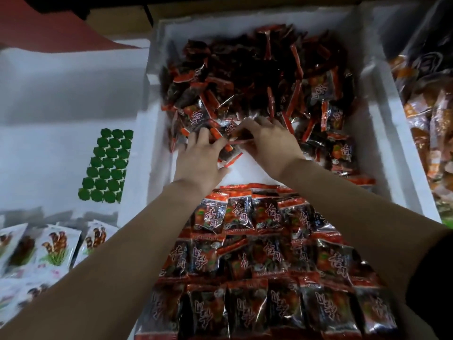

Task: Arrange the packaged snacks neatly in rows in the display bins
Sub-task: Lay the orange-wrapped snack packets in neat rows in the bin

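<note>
- Fingers of the left hand curl over a small dark foil snack packet with red-orange sealed ends, the thumb tucked under it, in the middle of the thick-walled white foam display bin.
- The right hand sits just beside the left. Its fingers are bent close together and pinch the far end of the same packet (the knuckles hide part of the grip).
- The held packet is tilted, just above a strip of bare white bin floor.
- A loose heap of the same dark, red-edged packets fills the far half of the bin, lying every way, some on edge. Both hands touch its near edge.
- Neat rows of packets fill the near half of the bin, label side up and overlapping like shingles, partly under both bare forearms.
- The bare strip lies between the heap and the rows.
- Left of the bin, a flat green sheet of round scallop-edged pieces lies on a white surface.
- Left of the bin and nearer, white packets printed with brown mushrooms lie side by side.
- Right of the bin, orange and dark packets are piled against its outer wall (their print is too blurred to read).
</note>
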`<state>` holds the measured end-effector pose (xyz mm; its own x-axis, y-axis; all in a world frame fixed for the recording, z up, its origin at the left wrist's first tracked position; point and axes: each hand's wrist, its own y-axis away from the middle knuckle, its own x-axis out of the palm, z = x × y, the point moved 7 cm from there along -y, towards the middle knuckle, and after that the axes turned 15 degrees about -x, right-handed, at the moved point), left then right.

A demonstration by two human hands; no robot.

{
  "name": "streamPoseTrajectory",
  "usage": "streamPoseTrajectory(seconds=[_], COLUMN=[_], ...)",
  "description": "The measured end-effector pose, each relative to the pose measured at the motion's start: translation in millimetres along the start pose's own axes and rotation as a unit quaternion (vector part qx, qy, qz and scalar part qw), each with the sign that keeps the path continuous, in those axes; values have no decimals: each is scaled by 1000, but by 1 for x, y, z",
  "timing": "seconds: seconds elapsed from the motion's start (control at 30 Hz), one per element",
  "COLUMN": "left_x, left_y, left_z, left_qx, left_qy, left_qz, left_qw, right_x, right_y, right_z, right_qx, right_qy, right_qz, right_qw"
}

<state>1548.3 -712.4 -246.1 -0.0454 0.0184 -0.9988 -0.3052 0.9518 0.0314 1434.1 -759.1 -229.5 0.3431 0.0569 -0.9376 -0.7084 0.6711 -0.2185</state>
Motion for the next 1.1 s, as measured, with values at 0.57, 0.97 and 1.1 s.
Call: streamPoseTrajectory(seconds=[0.57, 0.97, 1.1], left_x=[-10, 5, 3], left_y=[-19, -45, -37], left_z=[6, -4, -17], left_qx=[-33, -157, -88], left_qy=[181, 305, 292], left_qz=[41, 154, 154], left_qw=[982, 927, 940], right_x=[5, 6, 2], right_y=[60, 59, 62], right_z=[-10, -8, -10], right_qx=[134, 210, 232], right_qy=[-216, -214, -207], right_qz=[-48, -97, -123], right_qw=[966, 949, 942])
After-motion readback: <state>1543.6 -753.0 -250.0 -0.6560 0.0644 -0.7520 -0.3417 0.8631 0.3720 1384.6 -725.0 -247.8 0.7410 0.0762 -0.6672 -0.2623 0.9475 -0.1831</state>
